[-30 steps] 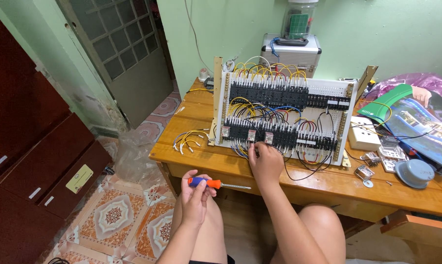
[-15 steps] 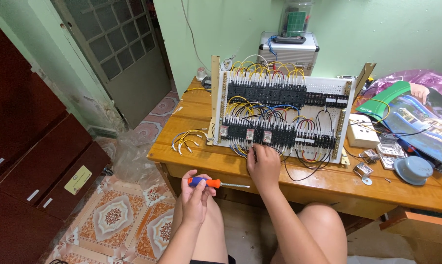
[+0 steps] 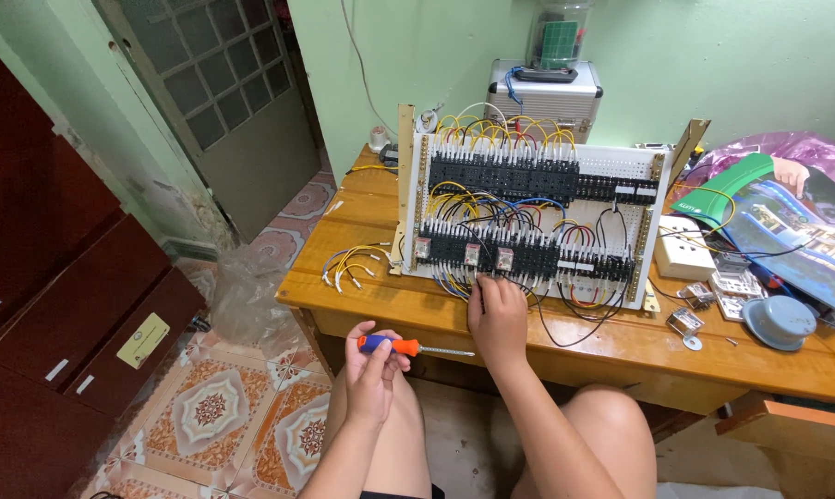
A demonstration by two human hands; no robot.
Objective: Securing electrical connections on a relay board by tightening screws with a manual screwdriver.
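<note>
In the left hand [image 3: 373,368], a screwdriver [image 3: 404,347], tip rightward.

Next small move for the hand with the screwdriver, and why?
Probably bring the screwdriver up to the lower terminal row. The left hand holds it by the orange and blue handle, off the desk edge, tip pointing right. The right hand is already at the wires under that row on the wiring panel, apparently pinching one in place.

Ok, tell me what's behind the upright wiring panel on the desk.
Behind the wiring panel a silver case shows above its top edge, a clear jar on it. The panel covers the case's base.
</note>
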